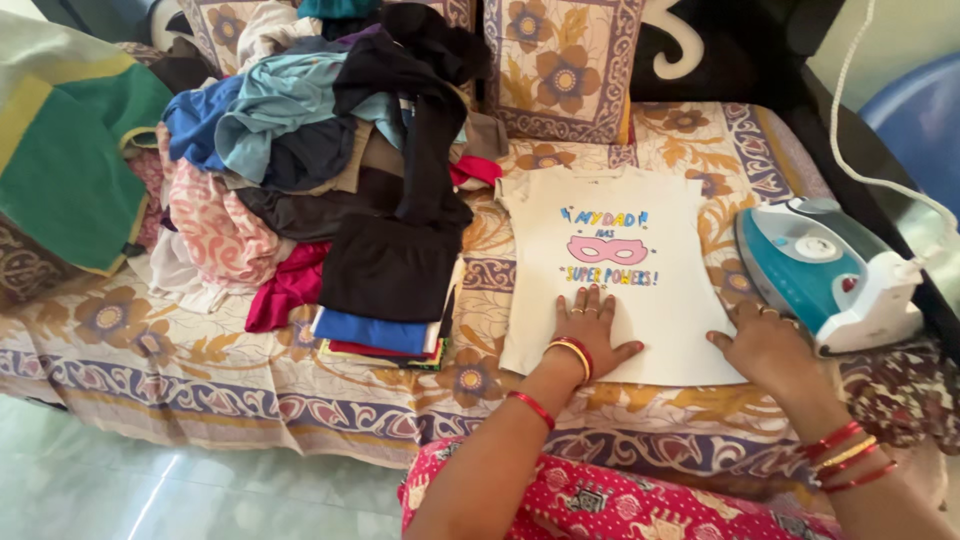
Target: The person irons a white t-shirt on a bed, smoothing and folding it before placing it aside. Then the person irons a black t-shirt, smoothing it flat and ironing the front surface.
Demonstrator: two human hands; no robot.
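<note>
Smoothing a shirt on the bed

Pressing flat, the left hand (590,330) lay open on the lower part of a white shirt (620,280) spread over the floral bed (150,350). The right hand (765,340), fingers apart, rested at the shirt's right edge, just beside a teal iron (825,270). Piled clothes (310,150) sat left.

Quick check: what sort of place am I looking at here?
Most likely a home room, with a bed or couch used for ironing: a floral bedsheet, matching cushions, a heap of clothes, and an iron beside the white T-shirt.
</note>
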